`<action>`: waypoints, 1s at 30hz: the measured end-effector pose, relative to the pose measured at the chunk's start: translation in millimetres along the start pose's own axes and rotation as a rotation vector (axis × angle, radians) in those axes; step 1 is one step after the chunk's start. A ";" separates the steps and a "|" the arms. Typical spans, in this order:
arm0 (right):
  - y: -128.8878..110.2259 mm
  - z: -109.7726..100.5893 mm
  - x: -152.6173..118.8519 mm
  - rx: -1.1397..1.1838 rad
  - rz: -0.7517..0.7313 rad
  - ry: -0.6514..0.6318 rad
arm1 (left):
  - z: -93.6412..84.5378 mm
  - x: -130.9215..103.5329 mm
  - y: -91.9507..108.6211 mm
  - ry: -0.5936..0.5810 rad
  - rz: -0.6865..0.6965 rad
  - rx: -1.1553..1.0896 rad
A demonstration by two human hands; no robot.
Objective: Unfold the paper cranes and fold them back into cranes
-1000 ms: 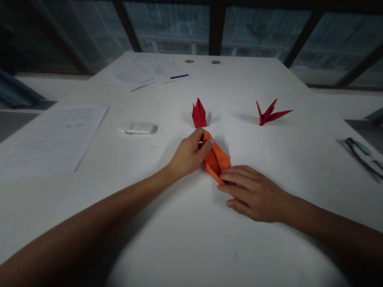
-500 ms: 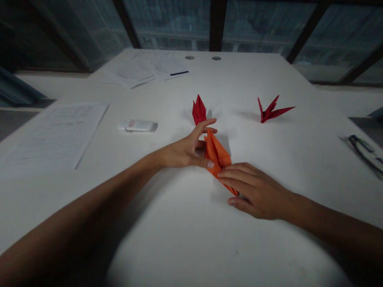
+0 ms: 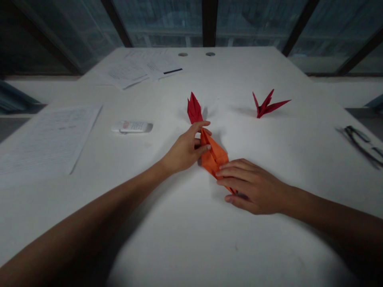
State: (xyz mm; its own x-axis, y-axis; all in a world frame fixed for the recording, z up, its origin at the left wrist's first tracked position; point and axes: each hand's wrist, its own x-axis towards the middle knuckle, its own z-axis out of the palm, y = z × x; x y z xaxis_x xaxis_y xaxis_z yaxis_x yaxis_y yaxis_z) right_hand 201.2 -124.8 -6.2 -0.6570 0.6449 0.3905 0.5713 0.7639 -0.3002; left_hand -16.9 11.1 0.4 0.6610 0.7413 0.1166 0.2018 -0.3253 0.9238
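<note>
Pressing near end of orange folded paper point(image 3: 220, 152), right hand point(image 3: 254, 187) lies with fingers extended, thumb apart, not gripping. Paper sits slantwise, mid-table point(image 3: 179, 239). Left hand point(image 3: 185, 149) loosely pinches far end, index finger stretched past tip. Paper looks light, soft, easily creased; best held by layered edges. Just beyond: red folded paper point(image 3: 194, 109).

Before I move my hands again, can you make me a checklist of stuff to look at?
1. Left hand touching the orange paper: ok, thumb on its farther half.
2. Right hand on it too: ok, fingers across the nearer end.
3. Free room behind the left hand: not ok, a red folded paper stands very close.
4. Spiky red paper away from both hands: ok.
5. Folds under the right hand: cannot tell, covered.
</note>
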 end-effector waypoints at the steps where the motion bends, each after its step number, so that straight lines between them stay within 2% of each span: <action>1: 0.0 -0.1 0.3 -0.002 -0.011 0.004 | 0.0 0.4 -0.4 0.006 -0.006 0.010; 5: 0.0 -0.9 0.7 -0.004 -0.034 0.012 | -1.4 0.9 -1.0 0.024 -0.014 0.039; 11: -0.3 -0.5 0.0 0.019 -0.032 0.037 | -2.9 0.6 1.6 -0.009 0.001 -0.068; 17: -0.5 -0.4 0.2 0.044 -0.016 0.036 | -0.8 0.7 1.4 0.002 -0.036 -0.008; 20: -0.3 -0.2 0.2 0.054 -0.008 0.039 | 0.4 0.1 -0.9 0.076 0.009 0.185; 24: -0.1 -0.3 0.7 0.075 -0.003 0.044 | 2.4 -1.9 -2.8 0.172 0.185 0.568; 26: -0.3 -0.8 1.2 0.083 0.001 0.041 | 3.8 -4.0 -1.8 0.131 0.235 0.684; 30: -0.8 -1.5 2.2 0.120 0.047 0.055 | 6.1 -9.4 3.2 -0.045 0.312 0.820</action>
State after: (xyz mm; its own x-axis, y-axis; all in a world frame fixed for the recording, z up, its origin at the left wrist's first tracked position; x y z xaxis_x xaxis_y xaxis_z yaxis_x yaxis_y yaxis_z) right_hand 200.0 -124.0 -3.7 -0.6011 0.6799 0.4201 0.5357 0.7328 -0.4196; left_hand -18.1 -0.5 0.0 0.7972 0.5296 0.2900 0.4512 -0.8416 0.2967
